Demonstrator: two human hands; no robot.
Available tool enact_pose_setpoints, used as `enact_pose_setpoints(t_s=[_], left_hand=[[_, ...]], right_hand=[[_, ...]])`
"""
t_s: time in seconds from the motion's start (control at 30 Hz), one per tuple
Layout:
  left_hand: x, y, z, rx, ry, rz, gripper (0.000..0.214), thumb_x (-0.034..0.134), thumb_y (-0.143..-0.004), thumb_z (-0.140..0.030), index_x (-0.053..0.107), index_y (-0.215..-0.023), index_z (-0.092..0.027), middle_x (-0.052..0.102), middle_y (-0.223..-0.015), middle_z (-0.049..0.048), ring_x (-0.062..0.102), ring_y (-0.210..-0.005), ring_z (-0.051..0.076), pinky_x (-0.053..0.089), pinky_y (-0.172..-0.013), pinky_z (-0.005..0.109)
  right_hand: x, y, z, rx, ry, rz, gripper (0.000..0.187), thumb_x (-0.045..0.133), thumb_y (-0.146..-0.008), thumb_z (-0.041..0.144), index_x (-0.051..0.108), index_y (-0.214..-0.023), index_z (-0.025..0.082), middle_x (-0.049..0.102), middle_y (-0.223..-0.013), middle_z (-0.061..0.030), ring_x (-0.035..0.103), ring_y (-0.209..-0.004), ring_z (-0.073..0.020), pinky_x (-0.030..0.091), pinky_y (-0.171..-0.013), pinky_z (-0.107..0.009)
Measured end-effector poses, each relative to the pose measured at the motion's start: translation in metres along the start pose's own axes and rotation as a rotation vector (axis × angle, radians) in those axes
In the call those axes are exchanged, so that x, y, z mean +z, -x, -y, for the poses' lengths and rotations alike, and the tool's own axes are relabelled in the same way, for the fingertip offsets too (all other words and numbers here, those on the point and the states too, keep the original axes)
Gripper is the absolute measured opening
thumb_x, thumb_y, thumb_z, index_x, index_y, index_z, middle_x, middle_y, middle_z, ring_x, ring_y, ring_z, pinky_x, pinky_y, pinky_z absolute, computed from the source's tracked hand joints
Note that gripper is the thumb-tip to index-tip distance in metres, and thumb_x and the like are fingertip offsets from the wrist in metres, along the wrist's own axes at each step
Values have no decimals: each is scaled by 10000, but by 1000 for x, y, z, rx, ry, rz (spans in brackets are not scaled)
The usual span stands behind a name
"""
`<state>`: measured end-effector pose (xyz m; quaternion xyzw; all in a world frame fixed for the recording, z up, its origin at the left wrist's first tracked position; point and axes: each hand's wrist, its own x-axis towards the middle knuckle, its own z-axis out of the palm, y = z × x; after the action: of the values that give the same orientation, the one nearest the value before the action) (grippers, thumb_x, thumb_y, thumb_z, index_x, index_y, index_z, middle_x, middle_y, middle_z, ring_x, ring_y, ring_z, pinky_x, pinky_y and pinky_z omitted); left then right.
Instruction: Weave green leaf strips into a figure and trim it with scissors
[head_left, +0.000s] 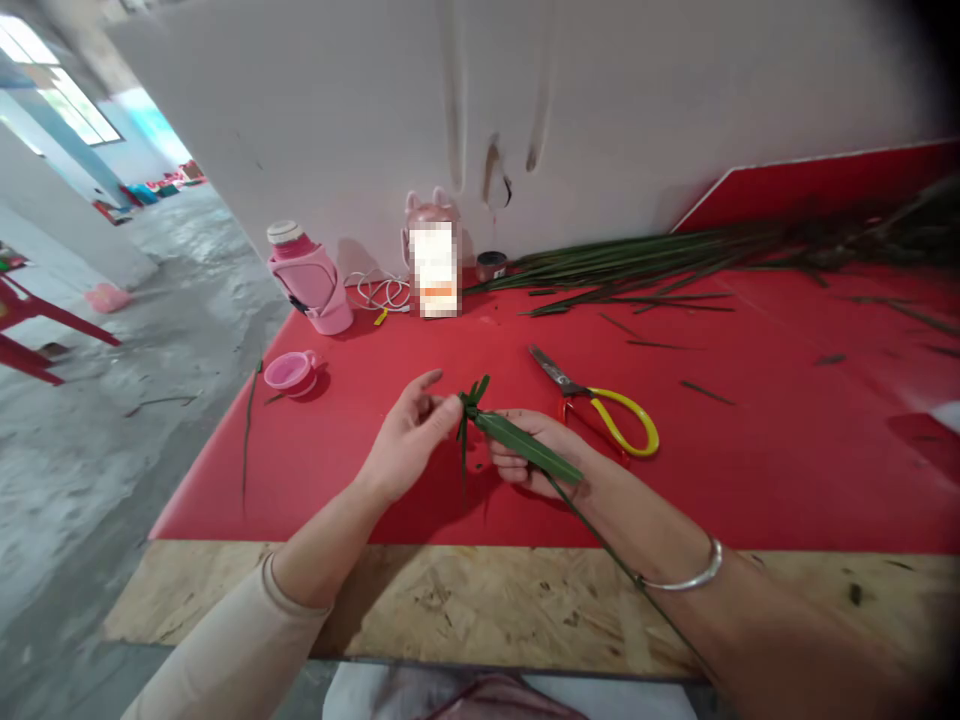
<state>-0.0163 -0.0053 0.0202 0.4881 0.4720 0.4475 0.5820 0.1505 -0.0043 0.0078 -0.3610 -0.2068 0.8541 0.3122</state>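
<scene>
Between my two hands is a folded green leaf piece (529, 446), with a small knot of short strips at its left end and a broad blade lying to the right. My left hand (416, 430) pinches the knotted end between thumb and fingers. Curled beneath the blade, my right hand (534, 455) grips it from below; part of its fingers is hidden. A long thin stem trails from the piece down past my right wrist. Just beyond my right hand lie scissors (600, 400) with yellow handles, blades pointing to the back left.
A pink cup (291, 374) and a pink bottle (311, 280) stand at the left. A blurred phone (435, 268) leans near a white cable (379, 290). Long green leaves (637, 258) are piled at the back right, with loose bits scattered over the red tabletop (787, 450).
</scene>
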Motion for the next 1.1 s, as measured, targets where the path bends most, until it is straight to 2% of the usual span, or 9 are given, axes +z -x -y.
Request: enact_pose_setpoints(t_s=[0.13,0.27,0.37,0.57,0.67,0.73,0.83,1.0,1.1], left_hand=[[9,4,7,129,-146,-29,705,716,-663,-284,405,-1284,-162,547,-776,-11,520,-719,101,420,-695,229],[10,3,10,140,-141,-113,498,601,-762,-296,463,-1211,-130,602,-743,7,544,-675,106,421,-674,241],[7,1,12,168,-144,-166,425,589,-768,-321,519,-1143,-134,587,-660,-15,535,-623,104,417,-639,234],[3,1,13,249,-328,-273,410,596,-764,-358,579,-1119,-154,612,-611,-19,496,-554,99,401,-604,232],[3,2,14,222,-356,-266,422,607,-752,-390,608,-1114,-173,622,-584,-17,489,-530,102,393,-587,237],[3,2,13,177,-301,-222,441,615,-743,-402,610,-1116,-168,596,-552,-26,474,-503,100,370,-540,231],[2,0,13,125,-217,-157,448,621,-736,-397,598,-1110,-151,528,-509,-52,417,-450,83,312,-469,222],[3,-2,16,133,-126,-128,365,633,-733,-360,578,-1024,-148,517,-535,-51,441,-482,79,335,-499,210],[4,-5,18,15,59,-74,398,611,-751,-393,541,-1052,-143,527,-549,-39,448,-494,80,348,-514,208]], right_hand=[[4,0,-1,16,-35,-31,139,421,-734,97,524,-656,147,323,-385,71,266,-317,-40,241,-337,-137],[8,-2,-7,-44,29,-41,119,447,-726,110,558,-724,154,406,-410,51,353,-330,-58,272,-342,-151],[8,-3,-9,-111,186,-95,76,512,-721,147,579,-758,150,540,-525,9,511,-454,-89,387,-433,-178],[-5,1,-1,-548,631,-459,113,553,-765,289,583,-797,184,581,-638,24,499,-495,-85,401,-483,-211],[-3,1,-1,-472,624,-322,227,592,-739,404,576,-732,178,567,-617,24,505,-518,-92,402,-493,-219],[3,1,-4,-440,612,-270,226,688,-645,352,587,-730,170,586,-653,21,520,-561,-90,412,-524,-215],[10,1,-7,-386,593,-307,231,712,-599,298,584,-742,168,568,-608,39,482,-493,-73,402,-482,-215],[14,0,-9,-338,610,-358,180,679,-616,261,557,-710,167,511,-487,69,416,-379,-56,340,-386,-201],[13,-2,-11,-321,611,-370,151,662,-634,255,547,-681,169,515,-459,67,410,-352,-53,312,-361,-192]])
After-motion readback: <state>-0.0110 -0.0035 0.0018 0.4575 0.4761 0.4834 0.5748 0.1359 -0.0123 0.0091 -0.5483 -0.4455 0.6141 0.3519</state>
